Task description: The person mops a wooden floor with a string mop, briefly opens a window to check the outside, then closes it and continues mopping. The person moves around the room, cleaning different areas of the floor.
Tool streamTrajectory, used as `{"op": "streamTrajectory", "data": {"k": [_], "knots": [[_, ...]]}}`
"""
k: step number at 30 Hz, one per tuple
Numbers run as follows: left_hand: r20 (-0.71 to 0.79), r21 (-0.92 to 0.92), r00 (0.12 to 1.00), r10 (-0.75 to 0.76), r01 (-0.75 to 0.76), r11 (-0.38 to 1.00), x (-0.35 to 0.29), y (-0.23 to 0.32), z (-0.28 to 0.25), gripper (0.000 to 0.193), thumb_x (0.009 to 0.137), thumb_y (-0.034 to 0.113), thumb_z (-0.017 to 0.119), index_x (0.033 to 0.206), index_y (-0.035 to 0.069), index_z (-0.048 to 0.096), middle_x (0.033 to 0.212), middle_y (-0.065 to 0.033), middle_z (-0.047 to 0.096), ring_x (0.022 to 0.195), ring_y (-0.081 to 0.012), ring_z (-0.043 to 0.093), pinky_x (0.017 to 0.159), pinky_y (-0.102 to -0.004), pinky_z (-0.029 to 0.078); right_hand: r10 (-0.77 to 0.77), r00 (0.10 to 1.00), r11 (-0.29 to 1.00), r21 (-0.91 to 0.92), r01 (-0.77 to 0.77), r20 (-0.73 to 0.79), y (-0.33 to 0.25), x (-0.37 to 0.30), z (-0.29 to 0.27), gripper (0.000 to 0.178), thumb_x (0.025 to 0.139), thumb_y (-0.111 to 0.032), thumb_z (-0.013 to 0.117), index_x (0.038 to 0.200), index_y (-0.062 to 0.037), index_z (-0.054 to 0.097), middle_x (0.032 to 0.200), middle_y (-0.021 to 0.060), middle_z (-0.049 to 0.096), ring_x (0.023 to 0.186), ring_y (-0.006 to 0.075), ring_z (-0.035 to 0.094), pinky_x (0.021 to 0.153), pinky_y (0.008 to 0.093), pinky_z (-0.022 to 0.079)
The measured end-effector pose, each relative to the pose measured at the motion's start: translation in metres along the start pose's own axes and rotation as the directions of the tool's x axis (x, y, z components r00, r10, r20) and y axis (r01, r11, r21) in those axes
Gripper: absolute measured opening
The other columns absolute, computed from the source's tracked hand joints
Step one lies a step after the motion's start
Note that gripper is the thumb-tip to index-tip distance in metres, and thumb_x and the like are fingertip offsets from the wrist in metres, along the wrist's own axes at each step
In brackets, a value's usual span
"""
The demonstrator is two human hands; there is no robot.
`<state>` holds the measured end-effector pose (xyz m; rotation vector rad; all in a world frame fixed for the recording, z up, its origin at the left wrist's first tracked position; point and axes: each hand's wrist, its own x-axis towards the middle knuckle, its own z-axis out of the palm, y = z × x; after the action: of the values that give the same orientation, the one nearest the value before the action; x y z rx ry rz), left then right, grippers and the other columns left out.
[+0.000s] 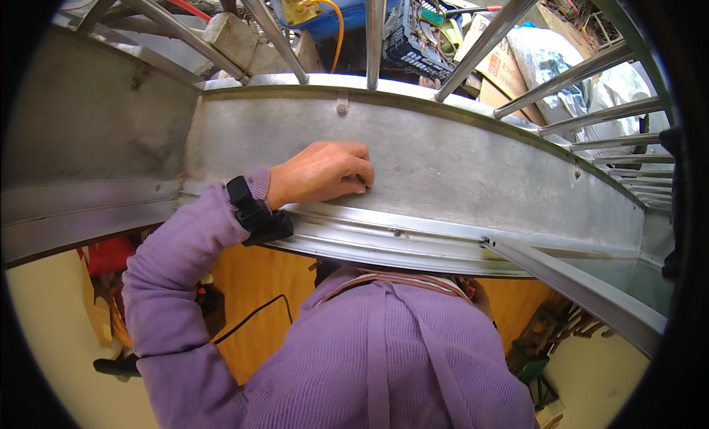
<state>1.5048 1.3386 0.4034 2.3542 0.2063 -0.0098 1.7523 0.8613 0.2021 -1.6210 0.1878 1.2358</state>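
Note:
My left hand (323, 170) is over the grey metal window ledge (458, 167), close to the sliding window track (384, 233). Its fingers are curled and pinched together, pointing right. A small dark spot shows at the fingertips, but what they hold, if anything, is too small to make out. A black strap with a black box-shaped device (255, 215) wraps my left wrist over the purple sleeve (177, 274). No right hand can be made out in the picture.
Metal bars (374, 38) rise along the ledge's outer edge. Beyond them are a blue tank (332, 19), a black plastic crate (417, 41) and plastic-wrapped goods (550, 67). At right an aluminium window frame (583, 289) slants across. A bolt (341, 108) sticks up from the ledge's far side.

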Motion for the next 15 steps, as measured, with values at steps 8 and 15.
{"op": "streamTrajectory", "data": {"k": [8, 15], "knots": [[0.038, 0.059, 0.996, -0.08, 0.077, 0.995, 0.013, -0.002, 0.002, 0.008, 0.078, 0.009, 0.071, 0.083, 0.008, 0.064, 0.085, -0.0091, 0.058, 0.082, -0.03, 0.059, 0.071, -0.0384, 0.049, -0.052, 0.979, 0.78, -0.604, 0.163, 0.196, 0.026, 0.008, -0.037, 0.067, 0.075, -0.019, 0.079, 0.132, -0.0042, 0.048, 0.124, 0.0105, 0.06, 0.111, 0.0221, 0.057, 0.096, 0.035, 0.046], [-0.098, 0.014, 0.995, -0.021, 0.023, 1.0, 0.02, -0.018, 0.016, 0.015, 0.073, 0.001, 0.07, 0.081, 0.006, 0.058, 0.085, -0.0098, 0.056, 0.079, -0.0305, 0.058, 0.068, -0.037, 0.047, 0.025, 0.997, 0.917, -0.399, 0.008, 0.077, 0.039, 0.02, -0.007, 0.051, 0.082, -0.022, 0.071, 0.126, -0.0048, 0.052, 0.117, 0.0101, 0.061, 0.106, 0.023, 0.058, 0.094, 0.0341, 0.047]]}}
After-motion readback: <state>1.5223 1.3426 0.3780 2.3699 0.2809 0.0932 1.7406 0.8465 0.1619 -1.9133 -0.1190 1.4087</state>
